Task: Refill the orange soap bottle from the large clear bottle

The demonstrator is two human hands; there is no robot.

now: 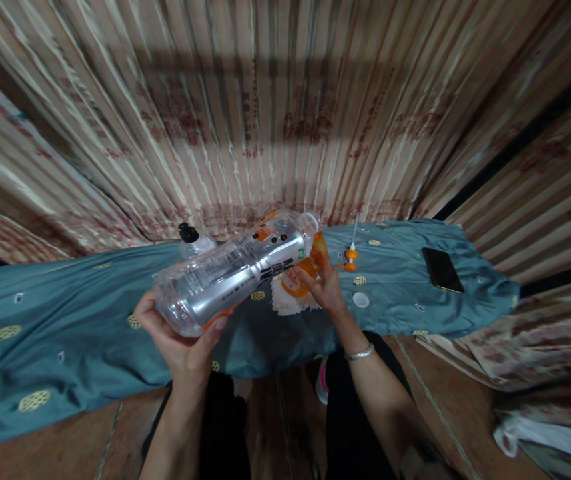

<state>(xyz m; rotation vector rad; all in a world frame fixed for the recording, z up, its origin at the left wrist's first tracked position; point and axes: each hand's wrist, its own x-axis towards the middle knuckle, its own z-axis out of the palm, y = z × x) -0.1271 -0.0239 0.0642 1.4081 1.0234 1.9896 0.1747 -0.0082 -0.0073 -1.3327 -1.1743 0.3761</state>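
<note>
My left hand [183, 350] is wrapped round the base end of a large clear plastic bottle [233, 277] with silver and orange printing. The bottle is tilted, its uncapped-looking neck up to the right. My right hand [326, 288] grips an orange translucent bottle [318, 252] just below that neck. The two bottle mouths are close together; whether they touch I cannot tell. Beneath the orange bottle lies a white cloth [285, 307]. Right of my right hand are an orange pump head [350, 256] with a clear tube and a round white cap [360, 300].
A teal patterned sheet [115, 313] covers the long, narrow surface before me. On its right lies a black phone [443, 270]. Behind the clear bottle stands another bottle with a black top [188, 233]. Patterned curtains [265, 100] hang at the back and sides.
</note>
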